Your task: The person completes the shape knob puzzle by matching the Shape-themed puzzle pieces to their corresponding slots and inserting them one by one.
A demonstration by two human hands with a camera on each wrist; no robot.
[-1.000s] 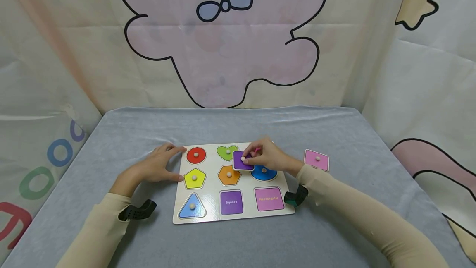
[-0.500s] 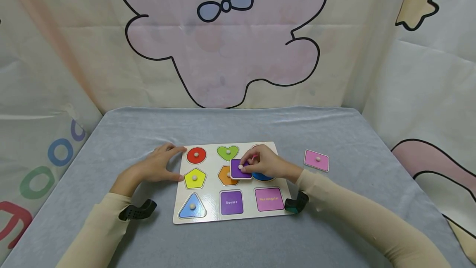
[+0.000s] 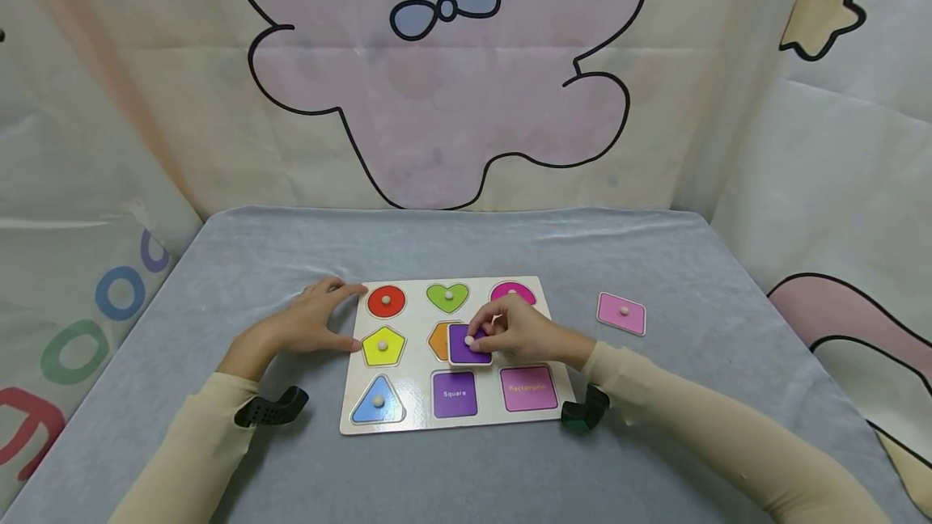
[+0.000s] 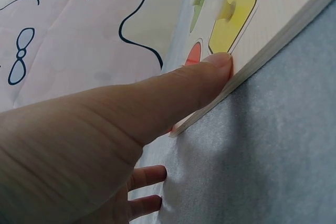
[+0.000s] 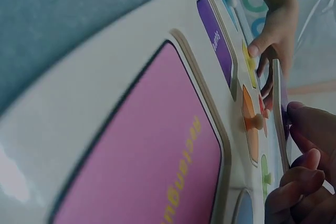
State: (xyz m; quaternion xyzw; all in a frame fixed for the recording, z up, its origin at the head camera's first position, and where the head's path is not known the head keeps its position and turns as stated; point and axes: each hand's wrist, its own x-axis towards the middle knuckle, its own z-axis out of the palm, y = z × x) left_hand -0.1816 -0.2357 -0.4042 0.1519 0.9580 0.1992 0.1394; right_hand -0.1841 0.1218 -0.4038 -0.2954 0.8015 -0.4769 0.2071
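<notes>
A wooden shape puzzle board (image 3: 418, 423) lies on the grey table. My right hand (image 3: 510, 331) pinches the white knob of a purple square piece (image 3: 468, 344) and holds it tilted just above the board, over the orange hexagon (image 3: 439, 338) and above the empty purple "Square" slot (image 3: 455, 394). The right wrist view shows that piece (image 5: 279, 109) edge-on beside my fingertips (image 5: 299, 109), with the pink "Rectangular" slot (image 5: 149, 161) close below. My left hand (image 3: 309, 323) rests at the board's left edge; its thumb (image 4: 173, 90) presses the board's side (image 4: 273, 51) near the yellow pentagon (image 4: 234, 11).
A loose pink rectangle piece (image 3: 621, 313) lies on the cloth to the right of the board. Red circle (image 3: 386, 301), green heart (image 3: 447, 296), magenta oval (image 3: 513, 293) and blue triangle (image 3: 378, 403) sit in their slots. Printed fabric walls surround the table.
My right hand has carried the purple square down and slightly left, from beside the green heart to just above the "Square" slot, uncovering the magenta oval. The left hand stayed put.
</notes>
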